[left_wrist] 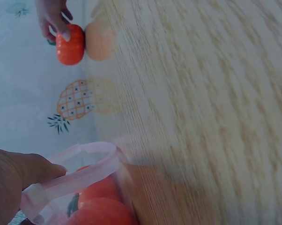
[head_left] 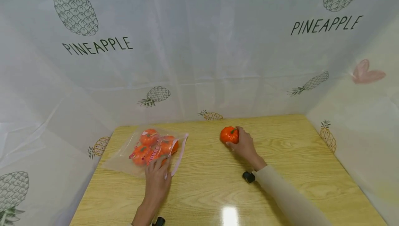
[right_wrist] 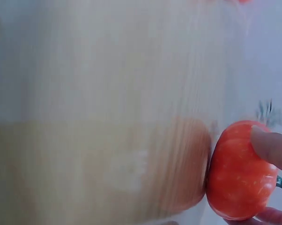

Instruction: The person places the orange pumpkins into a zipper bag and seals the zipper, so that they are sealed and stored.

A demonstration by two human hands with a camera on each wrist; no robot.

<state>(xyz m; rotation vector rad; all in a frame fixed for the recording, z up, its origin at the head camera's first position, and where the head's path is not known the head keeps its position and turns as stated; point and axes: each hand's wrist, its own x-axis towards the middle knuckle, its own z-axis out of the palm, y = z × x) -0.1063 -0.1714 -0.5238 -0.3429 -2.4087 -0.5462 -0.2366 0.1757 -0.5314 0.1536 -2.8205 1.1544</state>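
Observation:
My right hand [head_left: 245,145] grips a small orange-red pumpkin [head_left: 228,135] with a green stem, towards the back of the table. In the right wrist view, the thumb lies on one side of the pumpkin [right_wrist: 239,171] and fingertips show at its lower edge. Over on the left lies a see-through zip bag [head_left: 120,163] with a pink-edged mouth and a red print. Several similar pumpkins [head_left: 149,137] are inside it. My left hand [head_left: 157,179] holds the near side of the bag's mouth, its thumb against the pink edge [left_wrist: 85,179] in the left wrist view.
Both hands work over a wood-grain table [head_left: 205,184]. White cloth [head_left: 199,45] printed with pineapples hangs at the back and both sides. A black strap piece [head_left: 248,176] sits at the right wrist.

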